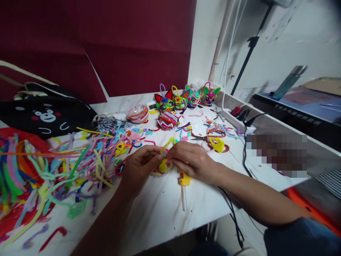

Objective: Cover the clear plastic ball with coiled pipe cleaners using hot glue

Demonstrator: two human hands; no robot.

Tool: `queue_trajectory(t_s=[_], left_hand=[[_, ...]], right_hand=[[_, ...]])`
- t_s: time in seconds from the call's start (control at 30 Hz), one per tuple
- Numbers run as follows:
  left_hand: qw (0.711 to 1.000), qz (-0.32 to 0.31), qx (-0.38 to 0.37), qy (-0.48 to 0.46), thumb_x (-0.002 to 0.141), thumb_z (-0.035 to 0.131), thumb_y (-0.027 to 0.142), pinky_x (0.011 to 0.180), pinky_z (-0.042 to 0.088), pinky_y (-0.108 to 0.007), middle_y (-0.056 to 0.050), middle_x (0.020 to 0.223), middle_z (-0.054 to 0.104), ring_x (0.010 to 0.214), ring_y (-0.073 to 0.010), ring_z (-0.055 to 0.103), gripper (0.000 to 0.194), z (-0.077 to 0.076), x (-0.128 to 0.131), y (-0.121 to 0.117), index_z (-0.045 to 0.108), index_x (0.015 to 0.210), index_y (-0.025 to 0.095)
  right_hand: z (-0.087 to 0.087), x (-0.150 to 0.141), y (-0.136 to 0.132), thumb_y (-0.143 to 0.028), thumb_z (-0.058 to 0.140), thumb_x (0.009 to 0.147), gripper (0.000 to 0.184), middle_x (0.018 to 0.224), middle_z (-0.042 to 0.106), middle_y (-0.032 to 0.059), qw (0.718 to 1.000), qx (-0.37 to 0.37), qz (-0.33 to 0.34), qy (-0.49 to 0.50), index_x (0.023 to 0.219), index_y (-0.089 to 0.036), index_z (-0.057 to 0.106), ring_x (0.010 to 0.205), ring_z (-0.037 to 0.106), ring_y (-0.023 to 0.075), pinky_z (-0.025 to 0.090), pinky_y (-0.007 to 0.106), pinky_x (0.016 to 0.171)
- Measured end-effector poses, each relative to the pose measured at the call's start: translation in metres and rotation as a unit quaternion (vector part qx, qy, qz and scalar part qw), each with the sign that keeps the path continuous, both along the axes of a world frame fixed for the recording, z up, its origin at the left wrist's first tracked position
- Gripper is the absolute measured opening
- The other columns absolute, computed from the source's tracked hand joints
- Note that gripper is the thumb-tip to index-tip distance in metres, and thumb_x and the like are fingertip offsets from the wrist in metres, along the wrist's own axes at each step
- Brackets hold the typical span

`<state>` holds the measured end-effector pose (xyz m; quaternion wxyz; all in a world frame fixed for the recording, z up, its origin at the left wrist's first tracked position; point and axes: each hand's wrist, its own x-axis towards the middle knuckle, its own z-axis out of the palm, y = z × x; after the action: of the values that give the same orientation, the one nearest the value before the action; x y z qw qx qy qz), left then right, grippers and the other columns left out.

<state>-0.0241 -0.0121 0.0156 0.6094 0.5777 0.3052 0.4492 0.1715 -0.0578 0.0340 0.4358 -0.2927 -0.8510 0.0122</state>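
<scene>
My left hand (142, 165) is closed, its thumb and index finger pinching a yellow pipe cleaner (163, 165). My right hand (193, 160) comes in from the right with curled fingers, pressed close to the same yellow piece. Under the fingertips is a colourful pipe-cleaner ball (160, 174), mostly covered by both hands. A yellow loop of pipe cleaner (169, 141) rises just above them. Beneath my right hand lies a yellow glue gun (184, 179), a clear glue stick (184, 199) poking out toward me.
Loose pipe cleaners (87, 160) cover the table's left side. Orange-handled scissors (215, 133) lie beyond my right hand. Several finished animal-face ornaments (179, 101) stand at the back, near a striped ball (167, 121). Black cables (244, 156) and a power strip (237, 119) are on the right.
</scene>
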Motion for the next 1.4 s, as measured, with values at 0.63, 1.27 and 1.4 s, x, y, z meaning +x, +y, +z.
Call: queue_trajectory(t_s=[0.63, 1.27, 1.4], left_hand=[[0.777, 0.136, 0.558, 0.257, 0.092, 0.062, 0.018, 0.072, 0.056, -0.024, -0.005, 0.084, 0.079, 0.076, -0.0171, 0.073, 0.012, 0.005, -0.005, -0.008, 0.074, 0.092, 0.021], [0.98, -0.138, -0.135, 0.038, 0.076, 0.077, 0.052, 0.03, 0.022, -0.016, -0.002, 0.068, 0.068, 0.037, -0.0054, 0.045, 0.038, 0.012, 0.008, -0.018, 0.063, 0.073, 0.017], [0.993, -0.075, -0.062, 0.066, 0.075, 0.079, 0.042, 0.031, 0.024, -0.016, 0.002, 0.058, 0.063, 0.036, -0.0053, 0.042, 0.028, 0.013, 0.004, -0.017, 0.065, 0.077, 0.018]], right_hand=[[0.003, -0.002, -0.005, -0.025, 0.068, 0.087, 0.008, 0.071, 0.065, -0.0011, 0.941, -0.279, -0.055, 0.181, 0.086, -0.017, 0.067, 0.058, 0.052, 0.01, 0.04, 0.021, 0.054], [-0.007, -0.006, -0.001, -0.016, 0.053, 0.097, 0.015, 0.076, 0.067, 0.0027, 0.989, -0.001, -0.057, 0.136, 0.092, -0.019, 0.066, 0.071, 0.063, 0.0133, 0.05, 0.024, 0.065], [-0.008, -0.007, -0.002, -0.026, 0.059, 0.096, 0.014, 0.071, 0.064, 0.001, 0.987, -0.037, -0.065, 0.141, 0.085, -0.019, 0.065, 0.064, 0.058, 0.0123, 0.047, 0.024, 0.059]])
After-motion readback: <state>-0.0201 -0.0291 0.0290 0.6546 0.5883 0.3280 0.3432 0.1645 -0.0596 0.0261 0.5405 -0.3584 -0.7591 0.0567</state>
